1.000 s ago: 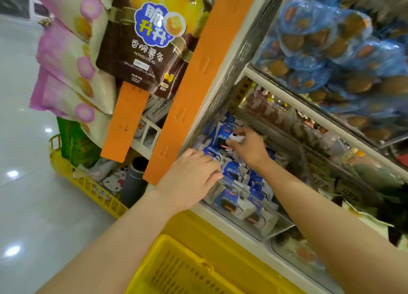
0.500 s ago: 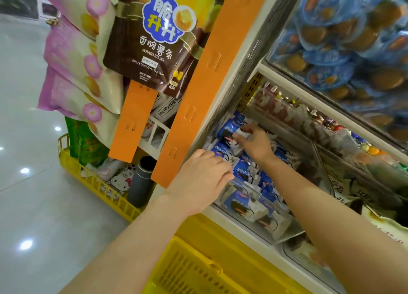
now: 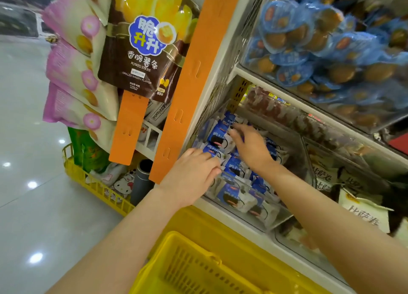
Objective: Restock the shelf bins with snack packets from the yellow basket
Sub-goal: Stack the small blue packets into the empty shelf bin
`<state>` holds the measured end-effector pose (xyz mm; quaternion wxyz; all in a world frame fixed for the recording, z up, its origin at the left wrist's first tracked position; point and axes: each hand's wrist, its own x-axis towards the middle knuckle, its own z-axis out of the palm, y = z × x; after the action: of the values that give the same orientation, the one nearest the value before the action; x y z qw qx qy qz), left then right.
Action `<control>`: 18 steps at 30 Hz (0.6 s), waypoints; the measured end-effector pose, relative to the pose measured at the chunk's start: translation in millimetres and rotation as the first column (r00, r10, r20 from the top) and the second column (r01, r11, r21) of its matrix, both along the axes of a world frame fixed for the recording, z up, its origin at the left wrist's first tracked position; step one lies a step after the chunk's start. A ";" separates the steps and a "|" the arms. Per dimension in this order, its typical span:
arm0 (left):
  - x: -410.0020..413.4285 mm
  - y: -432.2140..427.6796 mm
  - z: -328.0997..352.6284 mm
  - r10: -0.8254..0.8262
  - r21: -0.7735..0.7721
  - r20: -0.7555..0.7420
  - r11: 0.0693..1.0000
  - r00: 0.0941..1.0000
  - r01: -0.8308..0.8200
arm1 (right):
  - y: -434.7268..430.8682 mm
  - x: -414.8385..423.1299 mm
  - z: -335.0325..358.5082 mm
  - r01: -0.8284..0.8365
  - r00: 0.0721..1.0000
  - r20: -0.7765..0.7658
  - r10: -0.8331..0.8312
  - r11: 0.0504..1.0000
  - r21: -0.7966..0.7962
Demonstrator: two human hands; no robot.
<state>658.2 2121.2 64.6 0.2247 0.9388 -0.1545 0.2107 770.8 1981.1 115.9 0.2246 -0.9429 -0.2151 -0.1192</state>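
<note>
Resting palm-down on the packets (image 3: 220, 139) at the front left corner of the bin (image 3: 306, 161), the left hand (image 3: 194, 176) is lying with its fingers straight and close together, the tips touching a blue-and-white packet and pinching nothing. The right hand (image 3: 251, 147) is lying deeper in the same bin, with its fingers spread and nearly straight. Its tips are touching packets near the back left corner; its thumb is hidden, and no packet is showing in a grip. Both hands are thus lying flat and relaxed on the stock. The packets are filling the bin in overlapping layers, several pressing against its clear front wall. The bin is sitting on the shelf (image 3: 265, 240), at the shelf's left end, just beside an orange strip (image 3: 198, 72) that is running up the side of the unit. The basket (image 3: 187, 269) is sitting below both forearms, near the yellow base under the shelf. An upper bin (image 3: 320, 50) holding blue-wrapped snacks is sitting one level higher. A brown bag (image 3: 141, 57) of potato sticks is hanging left of the strip, and a floor basket (image 3: 97, 189) is standing below it.
</note>
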 end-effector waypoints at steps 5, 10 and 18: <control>-17.4 -6.3 0.7 0.009 -0.064 -0.005 0.998 1.000 -0.009 | -34.8 -81.9 -12.8 -0.098 0.991 -0.086 0.098 0.995 0.014; -54.2 -24.6 -1.7 0.045 0.001 0.015 0.999 0.999 -0.045 | -76.0 -135.7 -35.4 -0.173 0.967 0.099 0.234 0.892 -0.417; -103.2 -52.7 -73.7 0.132 0.031 -0.090 0.991 0.987 -0.130 | -135.3 -196.2 -116.2 -0.147 0.968 0.176 0.180 0.972 -0.181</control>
<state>555.0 2068.5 -9.1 0.2056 0.9583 -0.0844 0.1798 574.7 1845.7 -0.3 0.1322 -0.9215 -0.3222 -0.1720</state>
